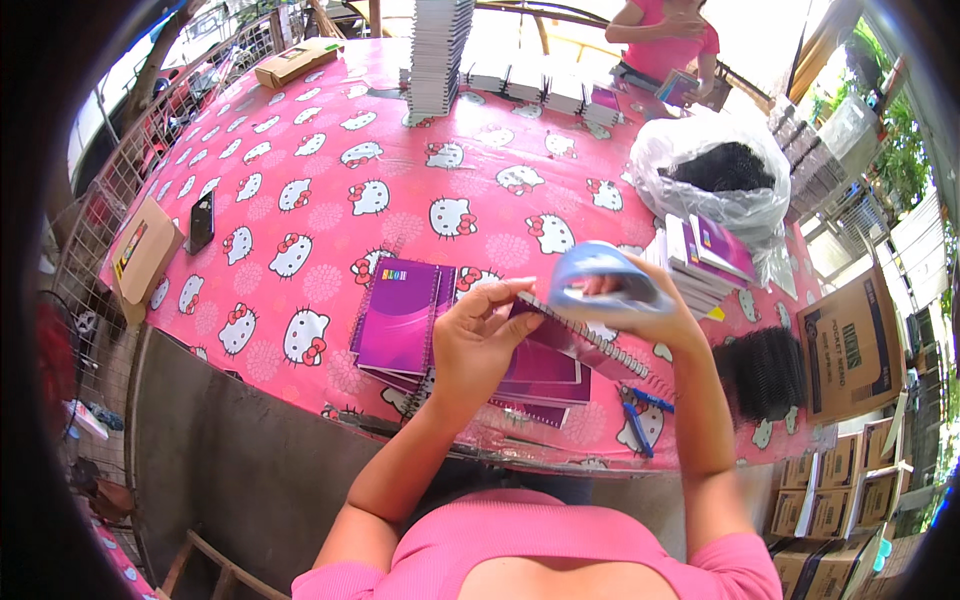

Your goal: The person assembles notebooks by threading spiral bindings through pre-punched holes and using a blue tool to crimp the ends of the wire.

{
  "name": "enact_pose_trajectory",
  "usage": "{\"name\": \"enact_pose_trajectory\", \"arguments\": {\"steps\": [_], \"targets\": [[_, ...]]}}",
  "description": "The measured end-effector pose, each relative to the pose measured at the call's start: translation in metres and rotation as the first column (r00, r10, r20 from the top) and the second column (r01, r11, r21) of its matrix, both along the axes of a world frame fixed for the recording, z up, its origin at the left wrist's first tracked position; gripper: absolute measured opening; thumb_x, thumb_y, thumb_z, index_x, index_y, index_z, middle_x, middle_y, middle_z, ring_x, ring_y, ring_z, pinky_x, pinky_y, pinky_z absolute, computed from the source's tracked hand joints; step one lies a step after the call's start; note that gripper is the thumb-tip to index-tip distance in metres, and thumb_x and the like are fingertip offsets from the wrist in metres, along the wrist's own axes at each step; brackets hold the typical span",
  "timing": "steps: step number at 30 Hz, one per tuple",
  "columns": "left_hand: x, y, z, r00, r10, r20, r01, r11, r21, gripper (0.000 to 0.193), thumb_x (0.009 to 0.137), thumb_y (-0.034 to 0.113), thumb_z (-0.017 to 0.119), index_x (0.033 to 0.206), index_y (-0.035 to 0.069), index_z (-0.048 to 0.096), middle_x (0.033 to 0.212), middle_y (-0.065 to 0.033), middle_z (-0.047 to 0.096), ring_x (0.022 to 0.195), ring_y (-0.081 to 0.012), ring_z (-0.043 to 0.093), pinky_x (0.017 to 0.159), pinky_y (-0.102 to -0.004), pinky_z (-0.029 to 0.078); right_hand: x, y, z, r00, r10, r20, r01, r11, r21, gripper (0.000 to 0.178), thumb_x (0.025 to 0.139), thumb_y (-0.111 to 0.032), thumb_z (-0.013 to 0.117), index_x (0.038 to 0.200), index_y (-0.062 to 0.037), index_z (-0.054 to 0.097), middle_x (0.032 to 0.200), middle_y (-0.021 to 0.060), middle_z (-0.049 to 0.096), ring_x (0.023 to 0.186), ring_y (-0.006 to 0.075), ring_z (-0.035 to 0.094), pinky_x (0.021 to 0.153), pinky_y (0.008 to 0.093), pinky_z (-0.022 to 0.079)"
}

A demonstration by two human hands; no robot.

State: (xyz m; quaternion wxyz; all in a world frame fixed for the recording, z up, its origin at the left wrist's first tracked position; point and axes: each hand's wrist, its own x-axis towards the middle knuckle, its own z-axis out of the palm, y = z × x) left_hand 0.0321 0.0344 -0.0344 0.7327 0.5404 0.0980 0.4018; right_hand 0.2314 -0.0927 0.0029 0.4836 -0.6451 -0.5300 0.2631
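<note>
My left hand [473,335] pinches the upper left corner of a spiral notebook [575,340], thumb in front. That notebook is tilted, its spine turned up, and the coil's loose end sticks out at its lower right. In my right hand [665,310] is a blue-grey ring-shaped thing [612,278], smeared by motion, just above the spine; its exact kind cannot be told. A stack of purple notebooks [398,315] lies left of my left hand, and more purple notebooks [540,375] lie beneath the held one. Two slim blue handles [637,430] rest at the table's near edge.
Black coils [765,375] lie by a cardboard box [850,345] on the right. Behind them are stacked notebooks [695,262] and a clear bag [705,150] with black contents. A tall notebook stack [438,60], a phone [201,222] and another person [665,40] are farther off.
</note>
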Motion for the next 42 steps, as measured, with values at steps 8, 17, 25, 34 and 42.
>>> {"name": "enact_pose_trajectory", "arguments": {"steps": [8, 17, 25, 34, 42], "targets": [[-0.01, 0.006, 0.0, 1.0, 0.013, -0.028, -0.012, 0.999, 0.039, 0.033, 0.08, -0.012, 0.071, 0.112, -0.002, 0.069, 0.106, -0.0086, 0.067, 0.097, -0.0124, 0.063, 0.083, -0.0242, 0.055, 0.005, 0.008, -0.018, 0.929, -0.203, 0.311, 0.204, 0.979, 0.029, 0.03, 0.067, -0.004, 0.075, 0.094, -0.0039, 0.063, 0.088, 0.0079, 0.067, 0.079, 0.0191, 0.065, 0.07, 0.0331, 0.052], [-0.011, 0.01, 0.021, 0.996, -0.059, 0.067, 0.026, 0.91, 0.414, 0.027, 0.077, -0.01, 0.075, 0.101, -0.002, 0.066, 0.105, -0.0106, 0.067, 0.092, -0.0115, 0.062, 0.075, -0.0222, 0.055, 0.0, -0.049, -0.086, 0.548, -0.37, 0.75, 0.447, 0.888, 0.112, 0.03, 0.081, -0.016, 0.07, 0.109, -0.0057, 0.067, 0.118, 0.0136, 0.061, 0.097, 0.0316, 0.065, 0.081, 0.0375, 0.052], [-0.005, -0.01, -0.006, 0.975, -0.168, 0.146, 0.158, 0.984, 0.079, 0.033, 0.074, -0.018, 0.072, 0.102, -0.003, 0.062, 0.107, -0.0128, 0.061, 0.094, -0.0177, 0.063, 0.084, -0.0307, 0.057, -0.087, -0.079, 0.081, 0.538, -0.52, 0.663, 0.46, 0.84, 0.286, 0.031, 0.082, -0.021, 0.073, 0.106, -0.0015, 0.068, 0.105, 0.014, 0.067, 0.091, 0.0278, 0.065, 0.08, 0.0383, 0.051], [-0.014, -0.009, 0.007, 0.995, -0.052, -0.088, 0.052, 0.999, 0.003, 0.026, 0.079, -0.014, 0.069, 0.104, -0.005, 0.069, 0.1, -0.013, 0.07, 0.091, -0.0165, 0.068, 0.082, -0.0276, 0.057, -0.086, 0.005, 0.069, 0.704, 0.188, 0.685, 0.104, 0.927, -0.361, 0.044, 0.076, -0.032, 0.074, 0.108, -0.0025, 0.065, 0.102, 0.0151, 0.067, 0.096, 0.0331, 0.065, 0.079, 0.0418, 0.052], [-0.013, -0.007, 0.002, 0.997, -0.063, -0.045, 0.061, 0.997, -0.037, 0.024, 0.077, -0.014, 0.071, 0.099, -0.004, 0.071, 0.1, -0.0128, 0.07, 0.091, -0.0166, 0.067, 0.082, -0.0291, 0.058, -0.096, -0.01, 0.072, 0.696, -0.165, 0.698, 0.191, 0.981, 0.042, 0.038, 0.078, -0.027, 0.076, 0.103, -0.0013, 0.065, 0.101, 0.016, 0.067, 0.093, 0.0321, 0.066, 0.079, 0.0393, 0.053]]}}
